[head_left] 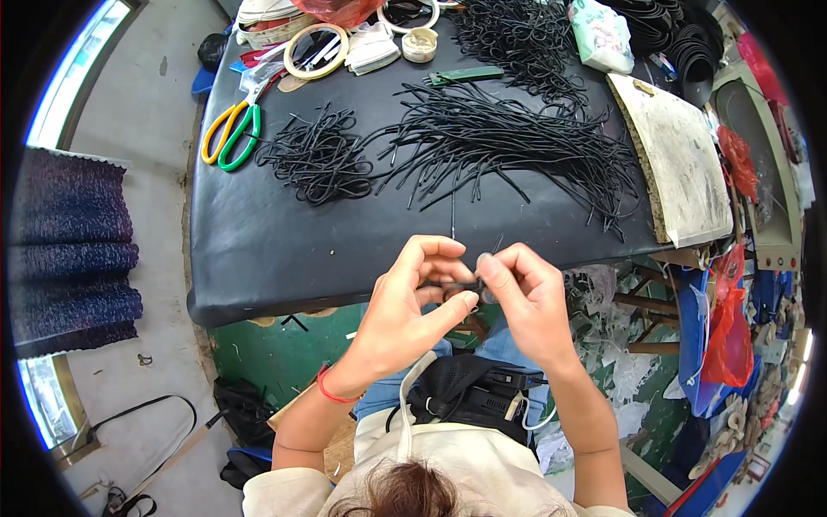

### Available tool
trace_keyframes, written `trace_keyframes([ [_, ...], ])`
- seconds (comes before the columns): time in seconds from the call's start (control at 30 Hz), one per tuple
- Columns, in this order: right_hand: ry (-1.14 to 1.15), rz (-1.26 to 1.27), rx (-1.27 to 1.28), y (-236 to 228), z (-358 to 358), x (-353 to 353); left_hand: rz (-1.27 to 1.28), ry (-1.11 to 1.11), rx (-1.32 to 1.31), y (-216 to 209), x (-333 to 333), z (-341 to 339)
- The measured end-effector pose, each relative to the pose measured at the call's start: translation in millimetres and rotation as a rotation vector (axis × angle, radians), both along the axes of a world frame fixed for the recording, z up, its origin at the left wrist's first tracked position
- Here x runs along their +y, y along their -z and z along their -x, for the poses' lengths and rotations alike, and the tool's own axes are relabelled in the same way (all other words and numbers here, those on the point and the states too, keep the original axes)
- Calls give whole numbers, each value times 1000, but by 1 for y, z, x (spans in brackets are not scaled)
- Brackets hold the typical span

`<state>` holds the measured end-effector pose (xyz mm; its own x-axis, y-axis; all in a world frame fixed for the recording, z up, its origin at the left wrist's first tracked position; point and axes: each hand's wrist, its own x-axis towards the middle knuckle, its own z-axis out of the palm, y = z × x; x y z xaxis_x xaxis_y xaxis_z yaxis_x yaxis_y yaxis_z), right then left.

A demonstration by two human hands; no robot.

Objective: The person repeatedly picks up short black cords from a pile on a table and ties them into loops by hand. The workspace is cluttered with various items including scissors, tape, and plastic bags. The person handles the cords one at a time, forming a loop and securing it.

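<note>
A: ok so head view, what were the hands up to?

B: Both were at the near edge of the worktop (250, 258), fiddling with a black cord (464, 284). Right hand (527, 297) had it pinched between thumb and index finger.

A: and the left hand (405, 297)?

B: Fingers curled, thumb close to the tips, right by the same cord. Couldn't tell if it was actually gripping, the fingers hid too much. Red wristband (331, 389) on that wrist btw.

A: more cords around?

B: Yeah, a long loose bundle (508, 138) lay just beyond the hands, and a smaller looped pile (319, 159) sat left of it. Scissors (256, 116) with yellow and green handles lay past that pile, and a pale board (676, 164) was over on the right.
</note>
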<state>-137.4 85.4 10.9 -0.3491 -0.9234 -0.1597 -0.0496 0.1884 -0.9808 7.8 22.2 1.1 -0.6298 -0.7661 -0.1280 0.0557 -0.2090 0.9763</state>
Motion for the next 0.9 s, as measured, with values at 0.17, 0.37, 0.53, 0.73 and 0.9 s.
trace_keyframes([
  [0.17,19,18,-108,5,0,-1,-180,63,-75,-5,2,-1],
  [0.37,-27,62,-90,-2,-2,2,-261,137,-18,-5,2,-2],
  [0.53,-31,124,-7,4,0,2,-287,116,43,-10,6,2],
  [0.73,92,70,-194,0,-3,-6,-113,25,-22,-4,18,6],
  [0.9,122,52,-76,6,2,-7,-178,76,14,7,14,8],
])
